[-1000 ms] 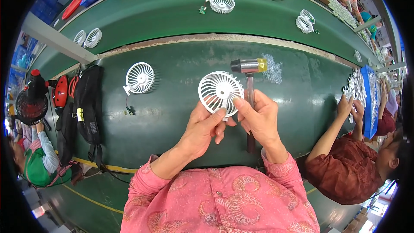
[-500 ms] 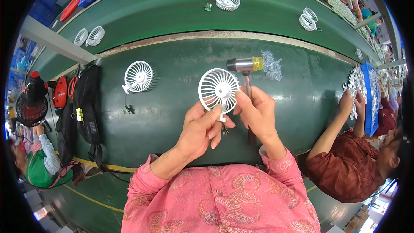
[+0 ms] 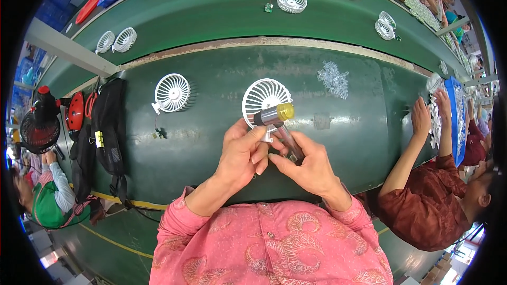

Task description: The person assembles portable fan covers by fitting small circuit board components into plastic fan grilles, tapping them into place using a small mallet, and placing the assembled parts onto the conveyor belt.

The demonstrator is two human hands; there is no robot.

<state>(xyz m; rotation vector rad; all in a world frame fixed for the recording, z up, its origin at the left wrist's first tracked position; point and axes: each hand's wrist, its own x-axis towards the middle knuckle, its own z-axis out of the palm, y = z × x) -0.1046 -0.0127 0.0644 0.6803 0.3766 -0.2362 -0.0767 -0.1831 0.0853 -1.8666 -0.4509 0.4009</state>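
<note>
My left hand [image 3: 238, 154] is closed on the lower edge of a round white fan housing [image 3: 264, 93] with curved ribs, tilted up above the green table. In my right hand [image 3: 312, 168] is a small mallet [image 3: 270, 115], its handle slanting up to the left from my fingers. The mallet's metal head with a yellow tip lies across the lower part of the housing, hiding some of its ribs; whether the two touch I cannot tell. Left of my hands, another white fan housing [image 3: 172, 92] rests on the table with a small wired circuit board [image 3: 159, 133] beside it.
A pile of small clear pieces [image 3: 334, 80] lies beyond my right hand. Farther off, a green conveyor [image 3: 211, 18] carries several white housings. A black bag [image 3: 108, 126] and a small fan [image 3: 39, 126] stand left. A co-worker [image 3: 430, 200] sits right, beside a blue tray [image 3: 454, 126].
The mallet has come from beyond my right hand to over the housing, with my right hand now gripping its handle. Housings on the conveyor shifted right. The co-worker's hands at right have lifted.
</note>
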